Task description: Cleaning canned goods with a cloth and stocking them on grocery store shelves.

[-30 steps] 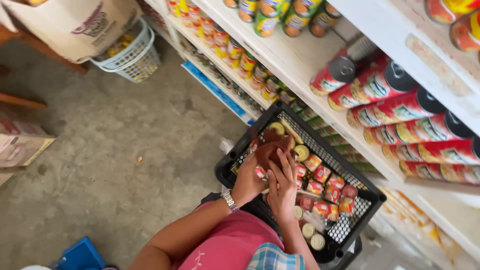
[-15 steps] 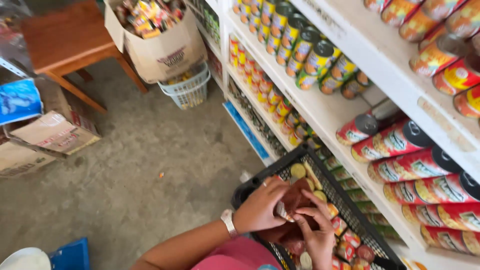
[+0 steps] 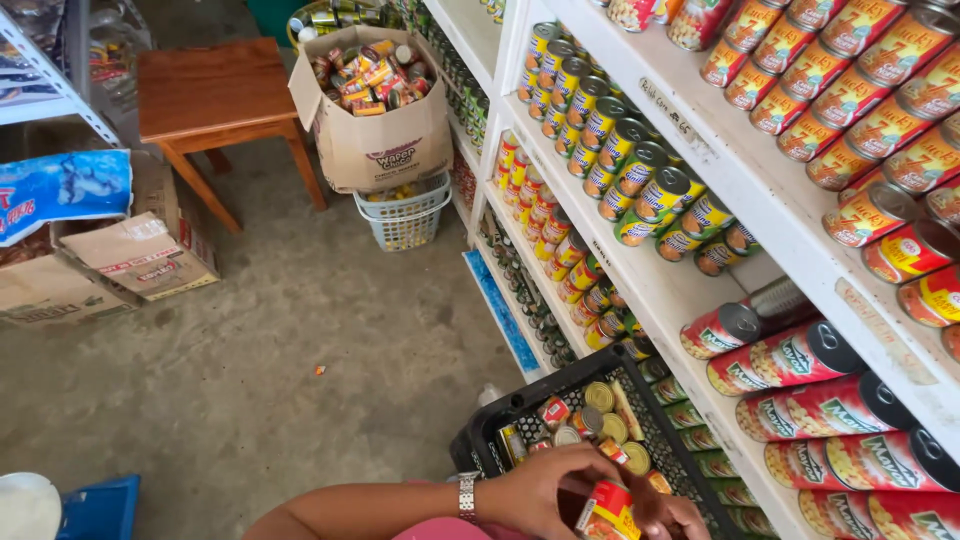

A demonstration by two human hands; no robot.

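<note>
Fingers [image 3: 545, 478] of the left hand [image 3: 530, 490] are curled over the top of a small red and yellow labelled can [image 3: 605, 512], clamped on it from above, while the right hand [image 3: 672, 515] is seen only in part at the lower edge; its fingers touch the same can from the other side, and how firmly they close cannot be told. The can is held just above the near end of a black plastic crate [image 3: 500, 435], low in the view. A metal wristwatch [image 3: 467, 495] is worn on the left wrist.

Inside the crate, more small cans [image 3: 598, 400] are packed close together, mostly upright with their lids showing, so that many fit in one layer. The crate is set on the concrete floor [image 3: 300, 350] right against the white shelves [image 3: 720, 160], which keeps the cans within easy reach of them. On the shelves, cans are laid on their sides in tight rows, ends or labels outward: green and yellow ones [image 3: 620, 150] further off, large red ones [image 3: 800, 365] nearest.

Further out, an open cardboard box of mixed cans [image 3: 370, 110] rests on a pale plastic basket [image 3: 405, 215], beside a wooden stool [image 3: 215, 95].
</note>
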